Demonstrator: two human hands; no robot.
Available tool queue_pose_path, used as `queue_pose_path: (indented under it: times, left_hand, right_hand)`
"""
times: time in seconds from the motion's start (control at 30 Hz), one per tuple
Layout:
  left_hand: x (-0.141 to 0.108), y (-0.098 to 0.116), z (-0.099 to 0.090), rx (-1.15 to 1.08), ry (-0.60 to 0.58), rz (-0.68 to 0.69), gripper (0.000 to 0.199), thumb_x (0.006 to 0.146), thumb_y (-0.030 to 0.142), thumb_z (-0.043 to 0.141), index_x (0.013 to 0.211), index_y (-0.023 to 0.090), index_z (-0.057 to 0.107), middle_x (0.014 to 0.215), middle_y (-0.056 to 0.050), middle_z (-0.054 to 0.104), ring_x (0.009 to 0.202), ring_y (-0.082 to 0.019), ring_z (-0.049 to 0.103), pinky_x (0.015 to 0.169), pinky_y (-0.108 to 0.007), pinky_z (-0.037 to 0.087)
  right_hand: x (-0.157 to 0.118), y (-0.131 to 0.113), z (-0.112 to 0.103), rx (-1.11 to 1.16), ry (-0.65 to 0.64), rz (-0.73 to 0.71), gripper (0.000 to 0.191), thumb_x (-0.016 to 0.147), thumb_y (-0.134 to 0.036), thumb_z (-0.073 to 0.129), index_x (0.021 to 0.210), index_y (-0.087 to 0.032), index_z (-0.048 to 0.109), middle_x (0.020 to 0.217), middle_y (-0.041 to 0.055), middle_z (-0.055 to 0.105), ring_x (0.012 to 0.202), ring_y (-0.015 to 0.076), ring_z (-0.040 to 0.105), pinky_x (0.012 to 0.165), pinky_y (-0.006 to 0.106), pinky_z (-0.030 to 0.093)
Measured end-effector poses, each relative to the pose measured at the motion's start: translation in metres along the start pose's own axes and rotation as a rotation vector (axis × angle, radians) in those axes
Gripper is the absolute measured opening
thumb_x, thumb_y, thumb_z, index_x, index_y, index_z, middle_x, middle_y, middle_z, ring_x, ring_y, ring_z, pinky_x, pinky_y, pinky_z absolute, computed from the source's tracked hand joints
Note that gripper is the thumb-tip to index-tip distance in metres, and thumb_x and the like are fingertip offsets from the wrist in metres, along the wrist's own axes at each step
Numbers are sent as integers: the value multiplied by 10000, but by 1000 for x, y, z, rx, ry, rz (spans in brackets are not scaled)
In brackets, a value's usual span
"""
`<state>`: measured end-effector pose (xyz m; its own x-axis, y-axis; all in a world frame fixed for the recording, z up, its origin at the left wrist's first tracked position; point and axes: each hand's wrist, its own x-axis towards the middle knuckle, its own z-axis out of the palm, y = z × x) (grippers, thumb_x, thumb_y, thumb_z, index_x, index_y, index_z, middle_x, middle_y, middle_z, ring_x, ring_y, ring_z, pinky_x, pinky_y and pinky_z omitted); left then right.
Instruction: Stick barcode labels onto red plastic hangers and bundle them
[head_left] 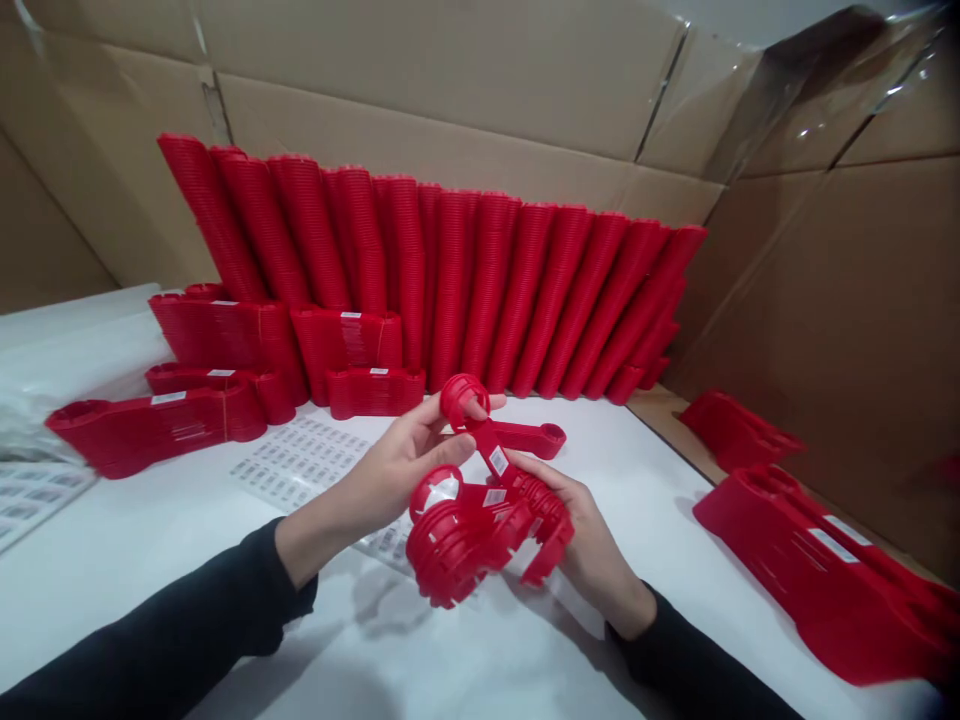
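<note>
Above the white table, my right hand point(600, 550) is closed around a fanned bunch of red plastic ring-ended parts point(450, 550). White barcode labels show on the flat bars of two of them. My left hand point(397, 460) pinches the ring end of one labelled red part point(465, 400), which is raised and turned away from the others. Its other end runs into the bunch by my right fingers. Just behind my hands a single red part point(529, 438) lies on the table. A sheet of barcode labels point(300, 460) lies beneath my left wrist.
Tall stacks of red parts point(450, 290) line the back against a cardboard wall point(450, 110). Labelled, banded stacks point(187, 425) stand at the left, and more labelled parts point(817, 560) at the right. Another label sheet point(37, 495) and clear plastic point(75, 350) are at far left.
</note>
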<state>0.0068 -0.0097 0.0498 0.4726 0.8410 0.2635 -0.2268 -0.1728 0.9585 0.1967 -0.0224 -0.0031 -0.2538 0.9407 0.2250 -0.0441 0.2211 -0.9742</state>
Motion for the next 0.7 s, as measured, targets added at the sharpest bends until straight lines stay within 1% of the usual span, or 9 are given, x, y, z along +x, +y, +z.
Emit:
queue_pose_path:
  times: [0.07,0.17,0.27,0.33,0.4,0.47,0.57,0.63,0.7]
  left_hand:
    - [-3,-6,4,-16,-27,12,281,828,384,526,1032,209,445,1138,-99,566,955,-190,561,803,-321,454]
    - [-4,-13,10,-40,6,70,249,862,430,454,1010,235,406,934,-28,580,823,-139,568,764,-298,459]
    - [-3,-9,14,-87,74,110,184,891,425,391,976,262,375,746,50,477,625,-77,513,643,-244,462]
    - [-1,0,12,-107,116,86,176,896,431,371,978,278,348,685,74,408,503,-46,420,500,-182,404]
    - [1,9,5,-85,104,-38,193,890,450,367,992,291,325,661,85,383,426,-30,310,390,-139,275]
    - [3,14,-5,-13,9,-264,234,879,473,370,1025,299,313,643,89,391,398,-27,241,363,-134,188]
    - [2,10,-16,186,-146,-537,331,841,503,427,1065,270,357,624,78,420,426,-43,294,399,-162,254]
    - [-1,5,-18,301,-218,-601,398,815,526,451,1084,238,400,612,65,426,467,-68,353,444,-192,308]
    - [-4,2,-16,384,-256,-623,447,814,552,416,1108,215,424,588,61,410,483,-90,370,462,-213,322]
  right_hand:
    - [-1,-2,5,62,-68,40,375,778,-219,598,1152,-241,590,1103,74,646,954,237,628,860,399,496]
    - [-4,-7,12,68,-178,78,340,805,-250,581,1144,-249,600,1105,59,643,975,220,617,866,385,494]
    - [-8,-10,12,38,-269,64,340,830,-249,551,1169,-242,579,1149,65,618,957,210,624,837,389,511]
    - [-10,-11,7,-4,-266,14,376,845,-218,523,1219,-260,529,1170,69,605,920,200,640,795,379,530]
    - [-10,-10,0,-125,-195,-90,417,852,-182,498,1256,-283,485,1211,69,578,914,191,643,799,369,529]
    - [-9,-10,-6,-292,-124,-233,464,853,-147,475,1291,-297,443,1289,71,511,925,181,639,850,368,508]
    - [-6,-9,-13,-528,-98,-421,547,859,-118,441,1361,-308,331,1401,64,371,1041,195,588,953,386,443]
    - [-5,-7,-15,-654,-114,-489,581,863,-117,432,1390,-295,264,1426,50,327,1202,212,459,1021,402,374]
    - [-5,-5,-14,-735,-174,-502,602,861,-115,433,1405,-272,228,1434,46,310,1290,208,333,1054,402,329]
